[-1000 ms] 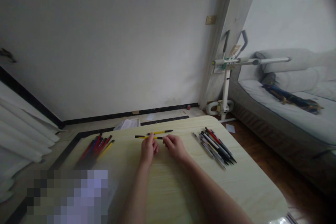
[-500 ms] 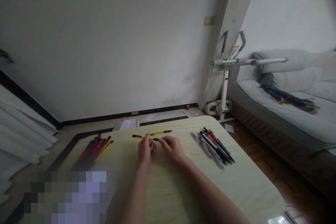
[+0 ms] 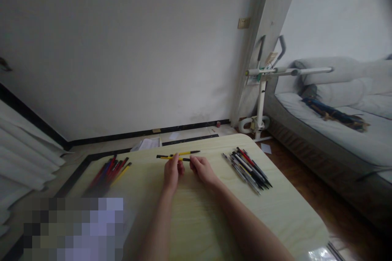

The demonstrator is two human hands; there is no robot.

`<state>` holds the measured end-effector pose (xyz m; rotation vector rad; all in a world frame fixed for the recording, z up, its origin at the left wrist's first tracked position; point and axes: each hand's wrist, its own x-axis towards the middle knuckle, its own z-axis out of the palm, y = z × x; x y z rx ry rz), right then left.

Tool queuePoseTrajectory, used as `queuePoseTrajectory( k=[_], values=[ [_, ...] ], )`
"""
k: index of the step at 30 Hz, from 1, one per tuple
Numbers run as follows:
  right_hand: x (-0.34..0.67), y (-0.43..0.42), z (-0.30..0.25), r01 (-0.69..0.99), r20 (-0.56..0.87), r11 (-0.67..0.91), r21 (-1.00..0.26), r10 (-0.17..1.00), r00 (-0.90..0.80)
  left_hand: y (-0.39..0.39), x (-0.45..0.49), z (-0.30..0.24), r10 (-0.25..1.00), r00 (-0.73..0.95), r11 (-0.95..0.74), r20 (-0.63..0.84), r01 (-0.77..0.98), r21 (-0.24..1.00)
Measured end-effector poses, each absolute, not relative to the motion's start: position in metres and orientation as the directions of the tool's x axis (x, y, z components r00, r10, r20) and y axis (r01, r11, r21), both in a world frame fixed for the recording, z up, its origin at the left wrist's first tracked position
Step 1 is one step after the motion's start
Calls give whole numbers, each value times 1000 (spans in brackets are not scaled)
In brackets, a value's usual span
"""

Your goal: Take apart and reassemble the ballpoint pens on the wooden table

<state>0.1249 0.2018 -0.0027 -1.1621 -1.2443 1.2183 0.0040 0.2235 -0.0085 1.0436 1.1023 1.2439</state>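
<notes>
A yellow pen with black ends (image 3: 165,157) spans my two hands above the far part of the table (image 3: 196,216). My left hand (image 3: 172,173) pinches its yellow barrel. The fingertips of my right hand (image 3: 202,169) are closed on its black right end. Just behind it lies a second yellow pen (image 3: 185,153) with a black tip pointing right; my left fingers partly cover its other end.
Left on the table is a pile of red, blue and yellow pens (image 3: 113,171). A pile of clear, black, white and red pens (image 3: 248,169) lies on the right. Beyond stand white exercise equipment (image 3: 261,102) and a grey sofa (image 3: 337,102).
Both hands have shifted slightly right and a little up in the view, carrying the pen. It now tilts less. The pen behind and both piles stay where they were.
</notes>
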Motion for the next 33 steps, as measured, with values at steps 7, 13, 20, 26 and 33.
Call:
queuePoseTrajectory(
  k=[7, 13, 20, 26, 33],
  values=[
    [125, 203, -6, 30, 101, 103, -994, 993, -66, 222, 4, -7, 999, 31, -12, 17, -167, 986],
    [126, 201, -6, 152, 166, 171, -973, 985, -48, 223, 3, -9, 999, 35, -30, 36, -160, 987],
    [124, 199, -5, 205, 218, 219, -954, 976, -27, 226, 4, -13, 999, -45, -33, 26, -148, 988],
    [123, 201, -2, 120, 189, 189, -975, 982, -12, 226, 5, -10, 995, -97, -15, -2, -177, 984],
    [122, 201, -5, 135, 97, 99, -986, 995, -23, 224, 6, -11, 997, -77, 1, -14, -172, 985]
  ],
)
